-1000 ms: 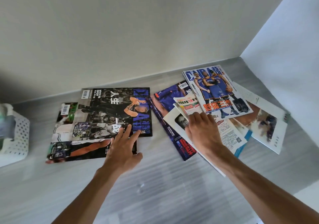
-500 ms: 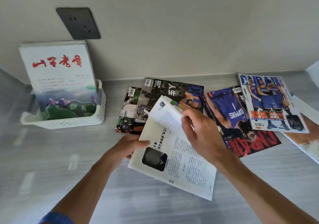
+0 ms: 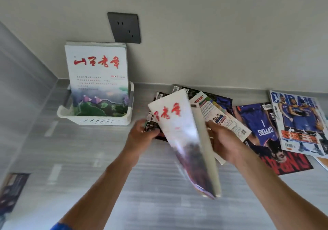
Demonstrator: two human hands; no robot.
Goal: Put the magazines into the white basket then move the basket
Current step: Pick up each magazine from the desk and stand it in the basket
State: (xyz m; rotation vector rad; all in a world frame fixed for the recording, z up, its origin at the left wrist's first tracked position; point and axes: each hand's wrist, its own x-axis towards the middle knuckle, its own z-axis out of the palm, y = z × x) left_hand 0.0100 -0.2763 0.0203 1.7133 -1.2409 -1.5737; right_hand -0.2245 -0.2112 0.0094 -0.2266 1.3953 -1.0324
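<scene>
A: Which step is this?

B: The loading step, I'd judge. Both hands hold one white magazine (image 3: 184, 137) up off the counter (image 3: 88, 158), cover tilted and blurred. The left hand (image 3: 142, 135) has its fingers curled onto the left edge; the right hand (image 3: 222, 144) wraps the spine side, thumb in front, though I can't tell how the hidden fingers lie behind it.

A: And the basket?

B: The white basket (image 3: 99, 119) sits by the counter's back edge towards the left corner, against the wall below a dark socket (image 3: 125, 27). A magazine with red lettering (image 3: 97, 77) already stands upright in it, leaning back, with more behind.

A: What does the next move call for?

B: Probably swinging the held one left, squaring it upright and sliding it down in front of those standing there. It looks thin and floppy, so closing it flat first would help.

A: What's left?

B: Several. A dark one (image 3: 209, 95) near the back edge behind the hands, a purple basketball one (image 3: 262, 123) beside it, and another basketball cover (image 3: 301, 123) towards the right end. Moving the basket comes after.
</scene>
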